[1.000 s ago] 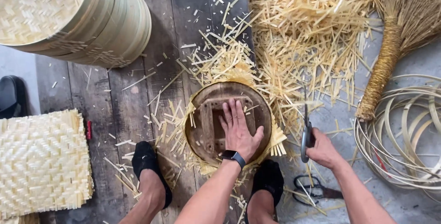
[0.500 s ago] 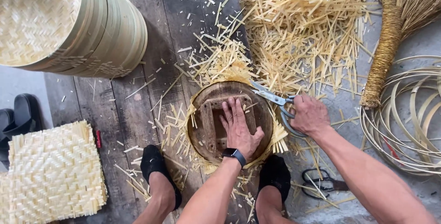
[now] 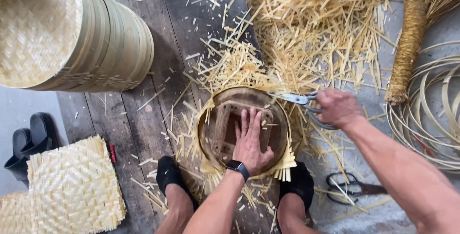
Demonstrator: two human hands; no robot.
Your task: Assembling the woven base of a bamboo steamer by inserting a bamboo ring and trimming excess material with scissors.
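Head view: a stack of woven baskets point(image 3: 72, 32) fills the upper left, straw offcuts point(image 3: 311, 28) the upper middle. At centre, a round wooden mould point(image 3: 242, 126) pins a woven mat point(image 3: 286, 163); the left hand point(image 3: 251, 143) lies flat and open on it. The right hand point(image 3: 338, 107) grips scissors point(image 3: 299, 99) at the mould's upper-right rim. Trimming goes cleanest hugging the rim, I judge, pressing firmly

Dark plank floor point(image 3: 143, 104): bamboo offcuts point(image 3: 316, 28), woven mat squares point(image 3: 72, 186), coiled strips point(image 3: 431, 114), spare scissors point(image 3: 352, 185).
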